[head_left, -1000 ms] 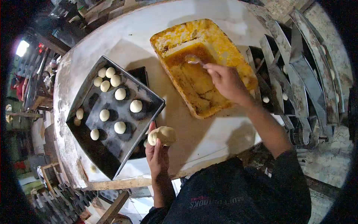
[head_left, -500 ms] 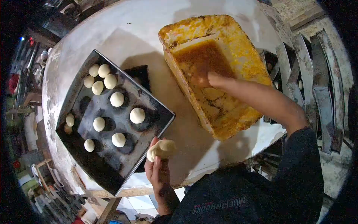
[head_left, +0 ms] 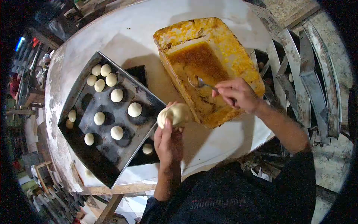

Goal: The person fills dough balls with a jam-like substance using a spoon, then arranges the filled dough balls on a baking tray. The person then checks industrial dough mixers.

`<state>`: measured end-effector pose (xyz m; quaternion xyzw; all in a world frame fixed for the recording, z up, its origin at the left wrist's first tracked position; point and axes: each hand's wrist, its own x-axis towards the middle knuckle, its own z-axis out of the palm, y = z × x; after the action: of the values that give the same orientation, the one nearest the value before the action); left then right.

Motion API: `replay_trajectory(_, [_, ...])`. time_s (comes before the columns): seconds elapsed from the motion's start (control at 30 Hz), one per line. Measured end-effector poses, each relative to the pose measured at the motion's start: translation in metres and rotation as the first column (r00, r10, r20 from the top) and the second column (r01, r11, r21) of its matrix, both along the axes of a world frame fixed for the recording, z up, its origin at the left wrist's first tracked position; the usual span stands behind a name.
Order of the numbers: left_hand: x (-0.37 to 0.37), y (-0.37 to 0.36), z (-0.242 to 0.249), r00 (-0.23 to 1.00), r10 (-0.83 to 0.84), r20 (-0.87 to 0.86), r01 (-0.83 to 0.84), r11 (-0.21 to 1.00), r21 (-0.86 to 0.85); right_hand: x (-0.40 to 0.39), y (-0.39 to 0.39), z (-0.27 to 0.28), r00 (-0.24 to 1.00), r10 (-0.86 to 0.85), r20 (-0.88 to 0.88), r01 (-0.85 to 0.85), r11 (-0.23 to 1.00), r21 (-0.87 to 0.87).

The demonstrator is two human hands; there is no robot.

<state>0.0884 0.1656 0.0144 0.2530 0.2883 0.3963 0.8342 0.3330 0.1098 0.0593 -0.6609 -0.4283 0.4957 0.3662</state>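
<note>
My left hand (head_left: pixel 168 143) grips a pale piece of dough (head_left: pixel 172 115), thumb across its near side, between the tray's right corner and the yellow-stained tub (head_left: pixel 244 63). A spoon (head_left: pixel 205 84) is in my closed right hand (head_left: pixel 238 95), over the tub. Brown stuff shows at the spoon's bowl, and a brown, grainy mass (head_left: pixel 201 58) lies in the tub's far part. To the left, the dark metal tray (head_left: pixel 100 147) carries several round dough balls (head_left: pixel 116 95), with a few bunched at its far corner.
Under the tray is another dark tray (head_left: pixel 138 74), with a dough ball (head_left: pixel 147 149) showing near the front. Several metal trays (head_left: pixel 313 80) stand stacked at the right, beside the pale worktable (head_left: pixel 123 18). Assorted clutter lines the left side.
My right hand has drawn back from inside the tub, and the spoon now shows clearly. My left hand has moved up and right with the dough, closer to the tub.
</note>
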Motion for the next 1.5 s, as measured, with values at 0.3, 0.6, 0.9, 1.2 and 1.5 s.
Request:
replay_trajectory(0.3, [-0.025, -0.049, 0.008, 0.98, -0.151, 0.13, 0.17, 0.974, -0.148, -0.091, -0.113, -0.066, 0.591, -0.032, 0.806, -0.397, 0.859, 0.324])
replay_trajectory(0.6, [-0.088, -0.095, -0.044, 0.972, 0.235, -0.025, -0.236, 0.964, -0.118, -0.106, -0.139, -0.197, 0.662, 0.037, 0.749, -0.196, 0.973, 0.125])
replay_trajectory(0.9, [-0.054, -0.186, -0.045, 0.947, 0.262, -0.184, -0.124, 0.83, 0.544, -0.185, -0.159, -0.041, 0.979, -0.171, 0.112, 0.078, 0.817, 0.571])
replay_trajectory(1.2, [-0.103, -0.273, 0.02, 0.971, 0.16, 0.178, -0.221, 0.886, 0.409, -0.222, -0.244, 0.027, 0.903, -0.249, 0.351, -0.126, 0.628, 0.768])
replay_trajectory(1.5, [-0.169, -0.266, 0.02, 0.783, 0.618, -0.064, -0.062, 0.181, 0.981, -0.258, -0.236, 0.039, 0.931, 0.094, -0.353, 0.059, 0.916, 0.398])
